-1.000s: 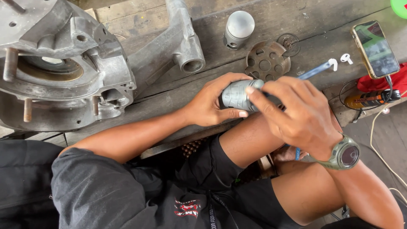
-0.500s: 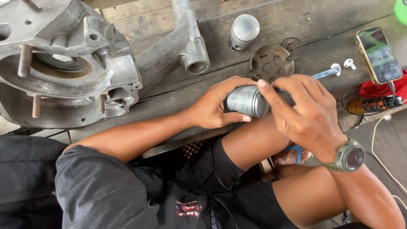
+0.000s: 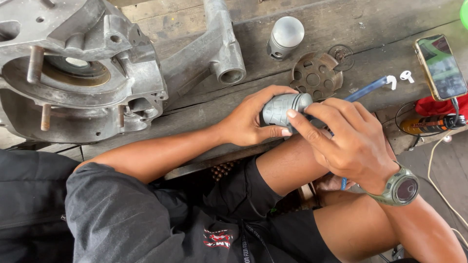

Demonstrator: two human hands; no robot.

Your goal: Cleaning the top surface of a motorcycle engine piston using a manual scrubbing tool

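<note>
**Both hands on a grey metal cylinder at the bench edge**

The left hand (image 3: 253,119) is wrapped around a grey metal cylinder (image 3: 282,108), fingers over its top and thumb beneath, holding it just above the near edge of the wooden workbench (image 3: 370,29). The right hand (image 3: 348,141) is curled against the cylinder's right end, index finger laid across it; a blue-handled tool (image 3: 365,88) passes beneath this hand, but whether the hand grips it cannot be told. A green wristwatch (image 3: 402,187) sits on the right wrist.

On the bench: 1 large aluminium engine casing (image 3: 73,73) at left, 1 piston (image 3: 284,36), 1 perforated round plate (image 3: 316,75) just behind the cylinder, 1 phone (image 3: 441,65) at right, and 1 white earbud (image 3: 405,75) beside it.
</note>
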